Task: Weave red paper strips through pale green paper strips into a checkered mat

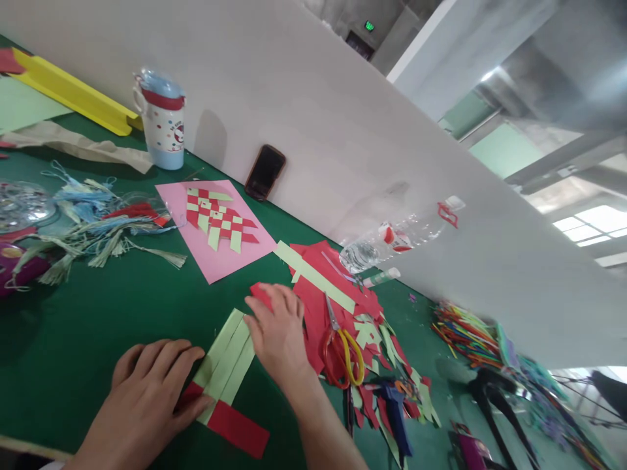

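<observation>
Fingers of the left hand [142, 391] lie parted across slit green paper [232, 352] and a red strip [239, 431] on the worktop [105, 307]; whether the right hand [281, 326] grips the red piece [261, 294] — can't tell. Light, probably easily creased — best held by edges.

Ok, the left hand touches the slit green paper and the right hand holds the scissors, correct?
Not quite: in the head view, the right hand touches a red paper piece, not the scissors, which lie on red scraps. The left hand does touch the slit green paper.
</observation>
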The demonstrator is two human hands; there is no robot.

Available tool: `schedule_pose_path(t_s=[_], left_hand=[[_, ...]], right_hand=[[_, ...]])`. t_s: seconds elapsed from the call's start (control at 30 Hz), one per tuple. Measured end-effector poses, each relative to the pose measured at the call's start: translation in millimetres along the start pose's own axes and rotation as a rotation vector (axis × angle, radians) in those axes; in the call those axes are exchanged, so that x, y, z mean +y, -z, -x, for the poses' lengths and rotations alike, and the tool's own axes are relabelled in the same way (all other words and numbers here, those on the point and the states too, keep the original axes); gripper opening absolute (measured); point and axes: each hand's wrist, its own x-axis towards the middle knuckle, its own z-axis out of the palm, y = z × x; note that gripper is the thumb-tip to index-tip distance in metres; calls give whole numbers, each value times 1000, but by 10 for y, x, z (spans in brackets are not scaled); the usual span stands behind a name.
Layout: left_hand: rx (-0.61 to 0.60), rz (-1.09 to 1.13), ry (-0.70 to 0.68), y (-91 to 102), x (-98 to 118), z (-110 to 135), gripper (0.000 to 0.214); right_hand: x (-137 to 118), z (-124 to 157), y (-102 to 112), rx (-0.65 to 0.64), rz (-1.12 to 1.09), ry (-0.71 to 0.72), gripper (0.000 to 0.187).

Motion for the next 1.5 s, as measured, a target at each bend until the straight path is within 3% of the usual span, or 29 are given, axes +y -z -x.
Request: schedule_pose_path(t_s=[0.1, 0.23, 0.33, 0.53, 0.87, 1.03, 1.23, 1.5], left_hand=[[17, 2, -16, 40, 34, -18, 43], [15, -3, 1, 85, 73, -39, 43], [9, -6, 1, 89, 78, -45, 47], [27, -4, -18, 68, 64, -43, 50], [3, 63, 31, 45, 49, -24, 45], [13, 69, 36, 37, 41, -10, 46], [50, 42, 4, 69, 78, -39, 48], [49, 66, 5, 78, 71, -27, 35]], right_hand=[[-132, 12, -161, -131, -49, -25, 31], [-174, 52, -290, -134, -116, -98, 16], [-169, 53, -294, -122, -183, -112, 7], [-161, -1, -285, -192, -175, -133, 35], [-153, -92, -236, -214, -192, -107, 6], [-130, -91, -134, -214, -220, -30, 13], [-64, 89, 165, -44, -333, 249, 24], [-149, 427, 628, -210, -478, 316, 31]])
